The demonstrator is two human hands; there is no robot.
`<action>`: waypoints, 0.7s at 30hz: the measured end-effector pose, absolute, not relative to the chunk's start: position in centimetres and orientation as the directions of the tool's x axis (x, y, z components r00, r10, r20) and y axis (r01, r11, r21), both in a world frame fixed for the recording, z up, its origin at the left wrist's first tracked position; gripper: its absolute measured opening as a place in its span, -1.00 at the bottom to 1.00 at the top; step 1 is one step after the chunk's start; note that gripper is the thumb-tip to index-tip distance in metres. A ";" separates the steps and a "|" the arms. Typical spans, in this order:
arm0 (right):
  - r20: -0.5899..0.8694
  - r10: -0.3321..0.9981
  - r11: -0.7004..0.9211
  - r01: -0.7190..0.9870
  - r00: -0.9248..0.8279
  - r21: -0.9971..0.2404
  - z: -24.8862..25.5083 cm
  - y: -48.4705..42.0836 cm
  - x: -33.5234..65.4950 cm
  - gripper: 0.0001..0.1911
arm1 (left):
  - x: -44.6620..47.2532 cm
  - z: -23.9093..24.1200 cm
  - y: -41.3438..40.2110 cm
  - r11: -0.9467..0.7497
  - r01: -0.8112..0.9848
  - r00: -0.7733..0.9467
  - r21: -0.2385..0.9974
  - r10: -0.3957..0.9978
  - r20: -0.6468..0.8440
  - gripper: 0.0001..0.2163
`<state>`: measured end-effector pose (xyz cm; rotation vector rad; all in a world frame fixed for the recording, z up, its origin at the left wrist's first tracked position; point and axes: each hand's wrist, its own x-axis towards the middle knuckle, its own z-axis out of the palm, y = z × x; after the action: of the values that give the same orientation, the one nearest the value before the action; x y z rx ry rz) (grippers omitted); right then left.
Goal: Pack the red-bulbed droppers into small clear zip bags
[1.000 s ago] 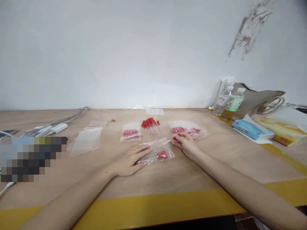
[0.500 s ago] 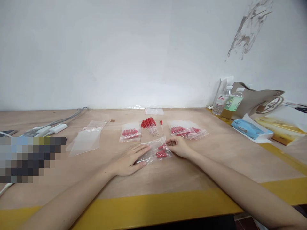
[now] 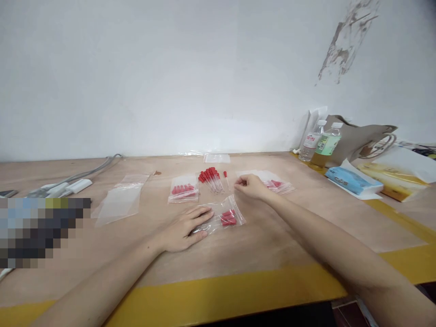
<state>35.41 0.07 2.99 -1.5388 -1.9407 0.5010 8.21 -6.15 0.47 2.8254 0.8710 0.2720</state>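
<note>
My left hand lies flat, fingers stretched, over the left end of a clear zip bag. Inside that bag, red-bulbed droppers lie at its right end. My right hand hovers past the bag's far right corner, fingers loosely curled with a slight gap at the tips and no object showing between them. Just left of its fingertips is a single dropper with a red bulb. A fanned pile of red-bulbed droppers lies farther left.
A filled bag lies left of the pile; more filled bags are partly behind my right hand. Flat clear bags lie to the left near white adapters. Bottles, a blue tissue pack and a grey bag stand right.
My right hand has left the zip bag's opening and moved away from me, toward the single dropper. The dropper it was at now lies inside with the others. My left hand stays put.
</note>
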 end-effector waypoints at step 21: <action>0.235 0.965 0.079 0.718 0.120 -0.691 2.5 3.4 34.3 -0.40 | 8.2 0.6 -6.2 -0.811 0.539 0.815 0.229 0.570 0.100 -0.54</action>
<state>34.27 3.40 2.52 -1.6936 -1.6524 0.4425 8.17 -6.17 0.57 2.8095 0.8672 0.2431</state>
